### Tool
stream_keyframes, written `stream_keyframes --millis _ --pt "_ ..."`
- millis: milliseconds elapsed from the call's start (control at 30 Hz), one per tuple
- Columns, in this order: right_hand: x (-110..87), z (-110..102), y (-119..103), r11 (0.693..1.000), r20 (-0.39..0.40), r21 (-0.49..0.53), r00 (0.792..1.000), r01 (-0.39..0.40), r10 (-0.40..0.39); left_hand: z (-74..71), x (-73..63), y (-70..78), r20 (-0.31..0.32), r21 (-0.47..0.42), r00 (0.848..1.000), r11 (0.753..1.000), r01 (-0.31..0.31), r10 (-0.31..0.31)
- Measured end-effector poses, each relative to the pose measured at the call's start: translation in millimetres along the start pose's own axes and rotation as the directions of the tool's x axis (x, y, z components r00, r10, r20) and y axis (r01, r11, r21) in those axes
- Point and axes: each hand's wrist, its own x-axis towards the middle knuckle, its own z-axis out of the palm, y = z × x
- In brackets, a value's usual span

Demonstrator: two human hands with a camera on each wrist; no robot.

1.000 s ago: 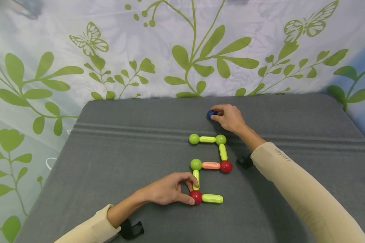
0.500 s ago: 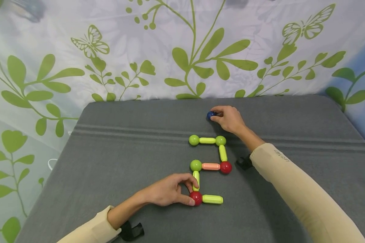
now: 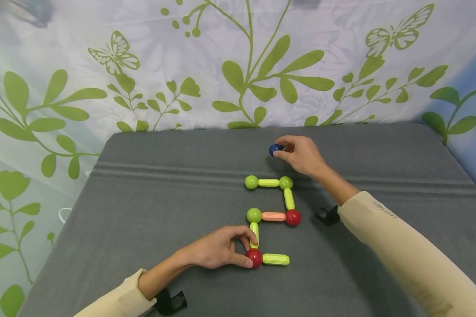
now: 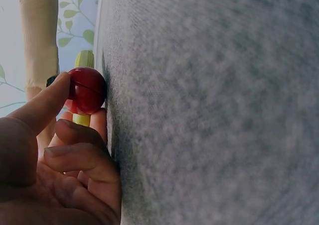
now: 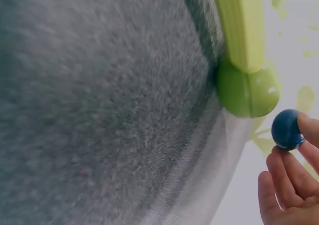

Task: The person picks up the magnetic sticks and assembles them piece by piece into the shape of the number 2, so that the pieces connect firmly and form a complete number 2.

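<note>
A chain of magnetic balls and rods lies on the grey table. At its near end, my left hand [image 3: 222,248] holds a red ball [image 3: 254,258], thumb on the ball and index finger beside the yellow-green rod [image 3: 254,233]. Another yellow-green rod [image 3: 276,259] points right from that ball. My right hand [image 3: 303,154] pinches a blue ball [image 3: 275,150] behind the chain's far end. In the right wrist view the blue ball [image 5: 287,129] sits between thumb and fingertips, near a green ball [image 5: 249,90]. The left wrist view shows the red ball [image 4: 87,90] close over the cloth.
Farther along the chain are a green ball [image 3: 254,215], an orange rod [image 3: 273,216], a second red ball [image 3: 293,217] and two more green balls joined by yellow-green rods. The grey table [image 3: 162,198] backs onto a leaf-patterned curtain [image 3: 182,57].
My right forearm and wrist have shifted slightly right, and the hand has turned a little with the blue ball still pinched. My left hand and the chain have stayed in place.
</note>
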Motion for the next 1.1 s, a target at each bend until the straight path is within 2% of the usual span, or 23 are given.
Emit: stream_keyframes --millis 367,733,1100 --pt "-44.9 -3.9 -8.0 0.993 -0.005 0.044 0.994 0.106 -0.106 1.3 1.9 -0.2 -0.009 0.006 1.0 1.0 -0.003 0.003" --pt "-97.2 -6.1 -14.8 0.981 -0.041 0.033 0.981 0.193 -0.192 1.0 2.0 -2.9 -0.005 -0.006 1.0 1.0 -0.006 0.006" --pt "-129.3 -2.3 -20.5 0.972 -0.009 0.037 0.972 0.234 -0.234 0.8 1.3 -0.2 -0.021 -0.011 1.0 1.0 0.011 -0.011"
